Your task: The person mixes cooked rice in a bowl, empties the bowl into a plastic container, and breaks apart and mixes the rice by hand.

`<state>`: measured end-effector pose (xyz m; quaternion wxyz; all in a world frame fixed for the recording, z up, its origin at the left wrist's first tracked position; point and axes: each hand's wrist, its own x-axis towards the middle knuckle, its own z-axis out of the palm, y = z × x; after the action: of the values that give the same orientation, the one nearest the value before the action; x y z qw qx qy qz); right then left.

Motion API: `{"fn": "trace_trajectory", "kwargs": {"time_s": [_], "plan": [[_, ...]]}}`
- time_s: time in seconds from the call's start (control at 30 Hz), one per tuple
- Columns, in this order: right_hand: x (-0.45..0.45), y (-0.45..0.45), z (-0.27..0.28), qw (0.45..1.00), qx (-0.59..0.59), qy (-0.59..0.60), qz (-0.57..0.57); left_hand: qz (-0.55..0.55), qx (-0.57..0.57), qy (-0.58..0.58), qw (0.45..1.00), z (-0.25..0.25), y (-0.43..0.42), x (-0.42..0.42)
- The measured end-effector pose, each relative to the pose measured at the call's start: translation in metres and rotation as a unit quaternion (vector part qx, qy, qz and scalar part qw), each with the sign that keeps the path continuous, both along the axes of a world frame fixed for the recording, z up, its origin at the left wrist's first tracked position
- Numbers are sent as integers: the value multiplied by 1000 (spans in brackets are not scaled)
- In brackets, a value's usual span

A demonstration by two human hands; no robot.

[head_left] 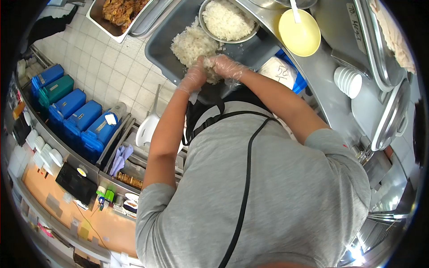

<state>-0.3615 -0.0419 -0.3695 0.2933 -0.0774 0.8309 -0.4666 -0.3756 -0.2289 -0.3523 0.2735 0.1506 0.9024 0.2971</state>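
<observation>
Clear, wrinkled plastic is worn over the fingers of the left hand (195, 75) and the right hand (227, 67), which are held close together with a little white rice showing between them. The fingers are curled inward, but how firmly the rice is gripped, or whether the fingers are fully closed, cannot be told. Just beyond, a loose mound of white cooked rice (194, 43) is spread on the floor of a deep grey plastic tub (157, 58). Beside it, within the tub's outline, a round metal bowl (250, 36) is heaped with more rice.

Grains could be spilled over the near wall if the lump is let crumble that close to it. The loose glove cuffs could be dragged through the rice if the wrists are lowered. The metal bowl might be tipped by a knock from the right hand. On the stainless-steel bench (316, 85), a round yellow bowl with a white handle across it (300, 39) is set near the edge and could be pushed off by a swung right forearm.
</observation>
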Motion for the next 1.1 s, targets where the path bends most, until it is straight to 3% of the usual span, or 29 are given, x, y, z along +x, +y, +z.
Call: {"fn": "trace_trajectory", "kwargs": {"time_s": [0.07, 0.2, 0.3, 0.37, 0.4, 0.47, 0.6, 0.67, 0.77, 0.8, 0.87, 0.97, 1.0, 1.1], "plan": [[-1, -1, -3, 999, 8, 24, 23, -18, -106, -114, 988, 5, 1, -4], [-5, 2, 4, 997, 75, 7, 34, -25, -146, -134, 980, -8, 6, -3], [-1, 0, 13, 997, -15, 64, -50, -33, -153, -79, 984, -17, 8, -5], [-6, 0, 19, 999, -23, -12, -33, -350, -262, 44, 898, -10, 5, -11], [-8, 1, 15, 999, -23, -12, -31, -349, -262, 45, 899, -18, 5, -8], [-13, 3, 4, 985, -127, -103, -61, -196, -210, 77, 955, -34, 5, -1], [-17, 9, -26, 949, -248, -177, -85, -108, -159, 28, 981, -16, 9, -4], [-17, 10, -23, 874, -322, -317, -180, 116, 34, -55, 991, 16, 9, 0], [-17, 8, -2, 912, -276, -266, -146, 70, 49, -67, 994, -22, -4, -1], [-18, 7, 13, 911, -276, -270, -144, 82, 51, -55, 994, -14, -3, -6], [-21, 4, 36, 920, -261, -270, -115, 65, 38, -174, 982, 12, 4, -10], [-22, 5, 29, 934, -171, -290, -119, 49, 28, -187, 981, -5, -1, -6], [-22, 5, 23, 922, -198, -309, -120, -33, 1, -128, 991, -2, -4, -7], [-18, 8, 16, 898, -253, -332, -144, -28, 19, -133, 991, -9, -7, -4]]}}
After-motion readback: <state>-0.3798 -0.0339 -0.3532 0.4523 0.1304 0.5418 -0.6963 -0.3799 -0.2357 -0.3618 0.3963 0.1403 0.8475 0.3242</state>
